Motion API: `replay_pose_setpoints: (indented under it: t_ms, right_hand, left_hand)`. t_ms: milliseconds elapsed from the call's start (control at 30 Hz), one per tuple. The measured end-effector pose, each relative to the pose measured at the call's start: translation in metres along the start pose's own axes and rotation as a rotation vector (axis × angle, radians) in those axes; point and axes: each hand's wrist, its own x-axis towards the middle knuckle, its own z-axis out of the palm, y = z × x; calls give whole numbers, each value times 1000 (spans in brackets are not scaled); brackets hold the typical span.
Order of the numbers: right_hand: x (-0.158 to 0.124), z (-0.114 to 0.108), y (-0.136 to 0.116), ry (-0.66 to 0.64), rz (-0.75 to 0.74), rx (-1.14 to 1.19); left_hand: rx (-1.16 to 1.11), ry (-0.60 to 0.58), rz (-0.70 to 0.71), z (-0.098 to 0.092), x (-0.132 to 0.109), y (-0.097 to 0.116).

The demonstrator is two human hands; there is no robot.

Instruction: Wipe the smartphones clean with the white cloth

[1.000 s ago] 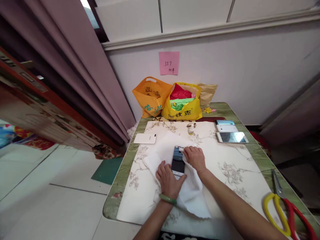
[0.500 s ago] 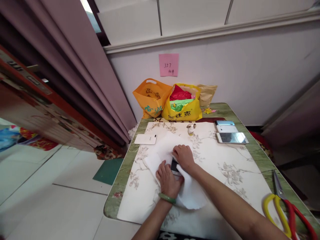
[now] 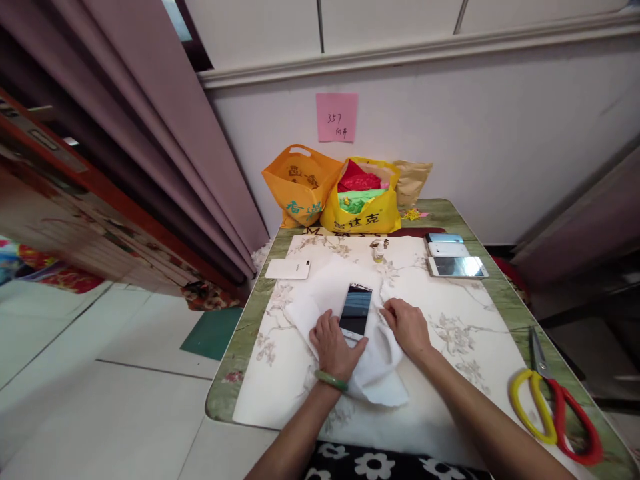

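A white smartphone [image 3: 355, 310] with a dark screen lies face up on a white cloth [image 3: 330, 293] spread over the table's flowered cover. My left hand [image 3: 334, 343], with a green bangle at the wrist, grips the phone's near end between thumb and fingers. My right hand [image 3: 407, 325] rests just right of the phone, fingers curled on a fold of the cloth. The whole screen shows.
A white phone [image 3: 289, 269] lies face down at the left. Three phones [image 3: 456, 266] lie stacked at the right. A small bottle [image 3: 379, 250] stands behind the cloth. Orange and yellow bags [image 3: 367, 198] stand by the wall. Yellow and red scissors [image 3: 553, 403] lie near right.
My right hand had slid the cloth leftward over the phone's screen, then drew back to the right, leaving the screen uncovered. My left hand stayed on the phone's near end.
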Motion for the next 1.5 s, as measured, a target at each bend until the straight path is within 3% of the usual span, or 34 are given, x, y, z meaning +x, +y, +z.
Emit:
replay_pose_setpoints:
  t_ms: [133,233,400,533,667,767,867,1067,1333,1400,1500]
  right_hand:
    - [-8,-13,15,-34,221,331]
    - [-3,-21,25,11,320,586]
    - [11,-29,24,87,319,865]
    - [11,-21,-8,159,228,869]
    - [-3,-4,-51,123,-40,679]
    - [-6,5,-63,150,-158,515]
    - [8,7,-51,208,-117,408]
    - [37,2,-20,325,124,424]
    - [-9,7,-67,157,-233,512]
    - [-2,7,-60,156,-216,464]
    - [24,2,-36,221,-18,407]
  left_hand:
    - [-131,1,25,-8,0,6]
    - [-386,-14,-7,-18,1,11]
    - [-965,-253,-421,-19,7,7]
    - [-1299,-229,-594,-7,7,0]
    - [-1408,-209,-583,1,6,-6]
    - [-1465,-222,-590,2,7,-11]
    - [-1441,-255,-593,2,9,-13]
    - [-1336,-226,-528,3,6,-10]
    - [-1441,-215,-580,5,8,-12]
    - [-1448,-226,-600,5,9,-12]
    - [-1423,-236,-632,3,9,-12]
